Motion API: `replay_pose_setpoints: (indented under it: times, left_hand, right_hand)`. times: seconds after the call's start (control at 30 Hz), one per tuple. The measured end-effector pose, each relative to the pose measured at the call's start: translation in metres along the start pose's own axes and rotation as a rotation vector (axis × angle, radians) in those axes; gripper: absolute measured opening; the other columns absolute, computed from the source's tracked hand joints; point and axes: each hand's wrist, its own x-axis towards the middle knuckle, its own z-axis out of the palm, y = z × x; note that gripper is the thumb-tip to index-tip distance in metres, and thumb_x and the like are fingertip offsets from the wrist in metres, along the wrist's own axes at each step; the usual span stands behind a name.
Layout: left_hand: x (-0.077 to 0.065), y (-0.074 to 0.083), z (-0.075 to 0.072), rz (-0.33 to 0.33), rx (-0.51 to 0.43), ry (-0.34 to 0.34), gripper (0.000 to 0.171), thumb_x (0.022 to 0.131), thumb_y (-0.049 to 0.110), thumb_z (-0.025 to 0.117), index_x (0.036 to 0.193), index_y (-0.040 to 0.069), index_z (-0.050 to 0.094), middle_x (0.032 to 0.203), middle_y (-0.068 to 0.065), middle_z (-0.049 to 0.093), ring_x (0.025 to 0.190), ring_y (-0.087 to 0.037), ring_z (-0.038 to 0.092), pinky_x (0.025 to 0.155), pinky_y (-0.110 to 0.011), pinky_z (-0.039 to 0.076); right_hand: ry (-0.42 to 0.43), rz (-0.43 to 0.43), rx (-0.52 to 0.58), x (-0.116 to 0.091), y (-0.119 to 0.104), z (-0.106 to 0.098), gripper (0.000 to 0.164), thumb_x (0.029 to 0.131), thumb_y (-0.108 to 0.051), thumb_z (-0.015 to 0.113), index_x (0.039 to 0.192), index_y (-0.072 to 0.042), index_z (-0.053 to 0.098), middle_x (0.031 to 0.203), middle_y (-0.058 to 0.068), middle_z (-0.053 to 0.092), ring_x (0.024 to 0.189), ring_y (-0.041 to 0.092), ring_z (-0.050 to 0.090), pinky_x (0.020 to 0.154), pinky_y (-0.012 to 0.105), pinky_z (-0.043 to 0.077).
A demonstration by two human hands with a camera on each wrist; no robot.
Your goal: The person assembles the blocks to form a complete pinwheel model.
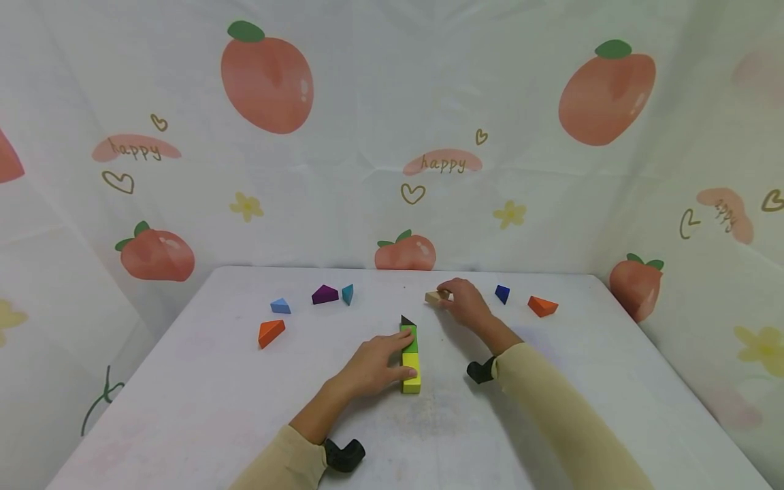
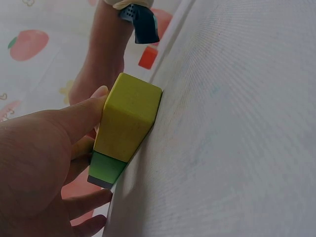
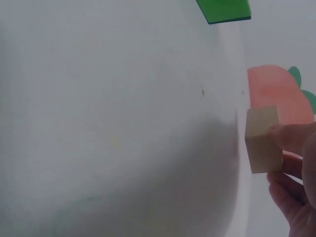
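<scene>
Pinched a pale wooden block (image 1: 432, 297) between thumb and fingers of the right hand (image 1: 470, 305), toward the far edge of the white surface (image 1: 184, 408), slightly right of centre. Could not tell whether lifted or resting there. Rested the left hand (image 1: 367, 364) over a row in the middle, with fingers spread and fairly straight; touched the yellow block (image 1: 412, 385) with the thumb and the green block (image 1: 412, 344) with a finger. Had yellow at the row's near end, green touching beyond, and a dark triangular block (image 1: 407, 320) at the far end. Saw, far left, a purple block (image 1: 324, 295), a teal block (image 1: 348, 295) just right of purple, a light blue block (image 1: 280, 306) to the left, and an orange block (image 1: 271, 333) nearer. Saw, far right, a dark blue block (image 1: 502, 293) and a second orange block (image 1: 542, 307) farther right.
</scene>
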Motion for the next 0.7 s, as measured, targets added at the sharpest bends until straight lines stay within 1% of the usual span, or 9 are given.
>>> replay_pose_setpoints:
  times: [0.23,0.43,0.7]
  left_hand:
    - [0.0,0.0,0.0,0.007,-0.002,0.001,0.068,0.091,0.045,0.066,0.149,0.018,0.042,0.155,0.005,0.034,0.138,-0.025,0.037,0.109,-0.05,0.032]
    - [0.0,0.0,-0.001,0.007,0.003,0.001,0.068,0.091,0.045,0.065,0.149,0.018,0.042,0.155,0.005,0.034,0.138,-0.025,0.037,0.108,-0.051,0.032]
    - [0.0,0.0,0.0,-0.002,-0.003,-0.003,0.069,0.09,0.046,0.066,0.149,0.019,0.042,0.154,0.005,0.035,0.138,-0.024,0.036,0.108,-0.051,0.032]
  right_hand:
    - [0.003,-0.02,0.02,-0.003,-0.006,0.006,0.031,0.089,-0.011,0.071,0.118,-0.001,0.067,0.114,0.013,0.066,0.108,0.029,0.058,0.098,0.044,0.045]
    - [0.003,-0.012,0.051,-0.005,-0.01,0.011,0.032,0.089,-0.013,0.072,0.119,-0.002,0.068,0.114,0.012,0.067,0.109,0.028,0.058,0.099,0.044,0.045]
    - [0.002,-0.038,0.046,-0.006,-0.014,0.016,0.031,0.088,-0.015,0.073,0.117,-0.003,0.069,0.109,0.009,0.068,0.105,0.025,0.059,0.098,0.043,0.046]
